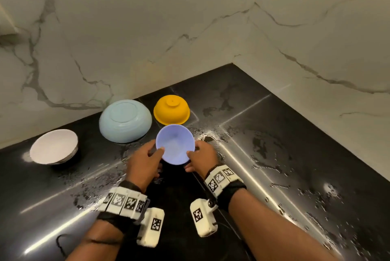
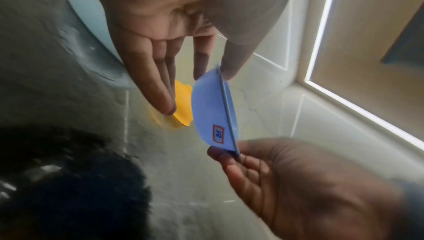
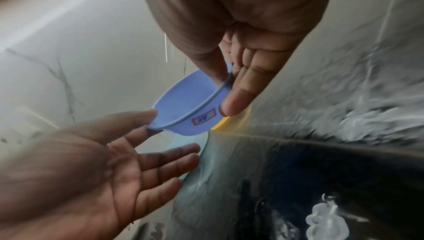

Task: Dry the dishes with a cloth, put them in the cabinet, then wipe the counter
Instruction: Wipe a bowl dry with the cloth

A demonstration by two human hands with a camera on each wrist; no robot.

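Fingers of the right hand (image 3: 250,73) pinch the rim of the small lilac bowl (image 1: 175,144), thumb inside; the left hand (image 1: 143,161) pinches the opposite rim with thumb and forefinger, remaining fingers spread. Bowl held upright above the wet black counter (image 1: 285,155). Yellow bowl (image 1: 171,109) inverted at 12 o'clock, pale blue bowl (image 1: 125,120) inverted at 10, white bowl (image 1: 53,149) at 9.

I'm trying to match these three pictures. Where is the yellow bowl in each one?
Head: yellow bowl upside down, above centre by the wall.
Left wrist: centre, a sliver behind the fingers.
Right wrist: small edge right of centre.
Shared landmark: purple bowl, held just beside it.
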